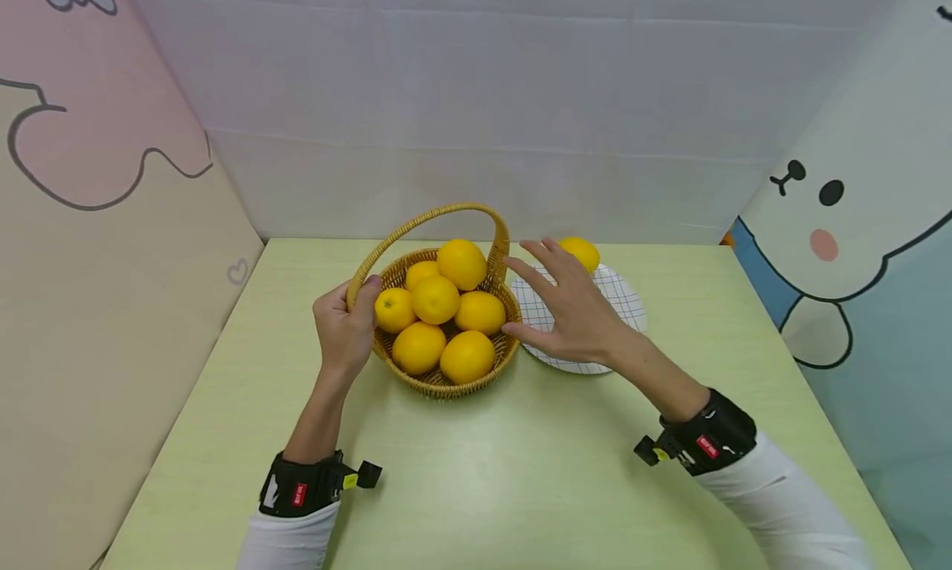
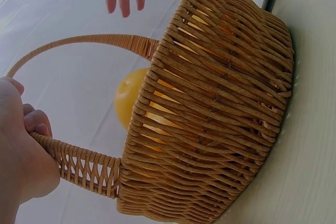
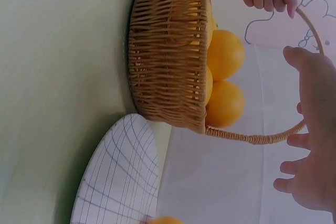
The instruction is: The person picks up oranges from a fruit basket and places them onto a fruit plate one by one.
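A woven wicker basket (image 1: 445,392) stands on the table with several lemons (image 1: 435,299) heaped inside. My left hand (image 1: 345,326) grips the left side of its arched handle (image 1: 427,215); the left wrist view shows curled fingers round the handle's woven strip (image 2: 86,169). Over the gap between basket and plate, my right hand (image 1: 568,310) has its fingers spread and holds nothing. Its thumb and fingertips come close to the basket's right rim in the head view. Below that hand, a round white plate with a dark grid pattern (image 1: 623,299) is partly covered from sight.
One more lemon (image 1: 579,254) is at the plate's far edge, partly hidden behind my right hand. The pale green table (image 1: 476,487) ends at a white cloth backdrop (image 1: 476,83). Cartoon-printed panels (image 1: 111,306) flank the table on both sides.
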The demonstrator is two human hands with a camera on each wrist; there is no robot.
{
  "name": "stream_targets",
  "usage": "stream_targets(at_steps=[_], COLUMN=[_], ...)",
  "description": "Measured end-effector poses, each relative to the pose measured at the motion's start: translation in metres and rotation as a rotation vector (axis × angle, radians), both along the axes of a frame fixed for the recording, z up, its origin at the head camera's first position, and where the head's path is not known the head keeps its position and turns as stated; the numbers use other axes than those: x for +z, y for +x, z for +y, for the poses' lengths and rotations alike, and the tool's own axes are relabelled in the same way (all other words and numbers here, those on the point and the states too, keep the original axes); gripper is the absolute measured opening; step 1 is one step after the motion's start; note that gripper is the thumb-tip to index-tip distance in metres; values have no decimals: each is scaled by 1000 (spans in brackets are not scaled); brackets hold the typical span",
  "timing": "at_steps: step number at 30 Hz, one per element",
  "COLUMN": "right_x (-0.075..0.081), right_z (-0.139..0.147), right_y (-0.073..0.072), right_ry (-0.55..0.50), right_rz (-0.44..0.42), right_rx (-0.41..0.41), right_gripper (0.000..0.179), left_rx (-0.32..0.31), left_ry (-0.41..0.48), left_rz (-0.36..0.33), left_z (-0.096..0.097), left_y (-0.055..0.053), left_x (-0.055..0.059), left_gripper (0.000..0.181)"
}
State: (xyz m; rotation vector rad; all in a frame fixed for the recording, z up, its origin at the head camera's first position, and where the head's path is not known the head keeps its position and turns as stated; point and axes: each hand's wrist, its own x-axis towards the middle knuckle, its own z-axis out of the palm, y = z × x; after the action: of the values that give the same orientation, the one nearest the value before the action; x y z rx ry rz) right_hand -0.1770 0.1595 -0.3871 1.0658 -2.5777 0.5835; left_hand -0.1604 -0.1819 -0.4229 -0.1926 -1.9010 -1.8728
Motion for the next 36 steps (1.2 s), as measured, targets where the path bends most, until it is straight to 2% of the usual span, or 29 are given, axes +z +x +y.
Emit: stream_targets(at_steps=[7,17,28,36], right_x=[3,9,12,6], right_z=[-29,-69,-93,-104], right_y=[1,-12,-28,-36], right_ry=[33,102,293,463], right_rz=[35,77,13,28], right_rx=[118,209,283,277], right_gripper=[85,83,76,75], left_rx=[-8,-3,-8,-9], left_ry=[-7,-2,-2,-6], left_rz=[11,14,0,4], left_z=[0,2,3,3], left_y=[0,1,0,1], left_x=[0,0,-1,1], left_gripper=[56,55,51,51])
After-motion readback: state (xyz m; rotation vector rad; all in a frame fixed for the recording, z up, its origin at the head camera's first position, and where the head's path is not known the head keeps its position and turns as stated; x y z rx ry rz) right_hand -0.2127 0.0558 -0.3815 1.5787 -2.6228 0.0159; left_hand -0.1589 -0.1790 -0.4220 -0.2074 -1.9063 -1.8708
